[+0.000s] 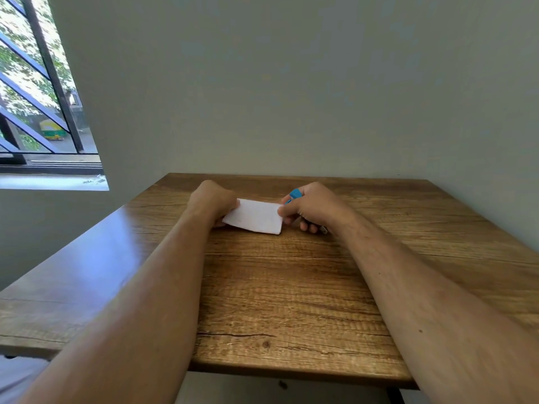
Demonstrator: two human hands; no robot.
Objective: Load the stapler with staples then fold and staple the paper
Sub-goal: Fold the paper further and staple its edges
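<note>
A small folded white paper (254,216) is held just above the far half of the wooden table (291,287). My left hand (213,201) pinches its left edge. My right hand (313,205) is closed around a blue stapler (294,194), of which only the blue end above my fingers and a metal tip (323,229) below my palm show. The stapler's blue end sits at the paper's right edge, and my right thumb rests on that edge. The stapler's jaw is hidden by my fingers.
The table stands against a plain wall at the back and right. A window with dark bars (38,83) lies to the far left, above a second table surface (73,272) that joins on the left.
</note>
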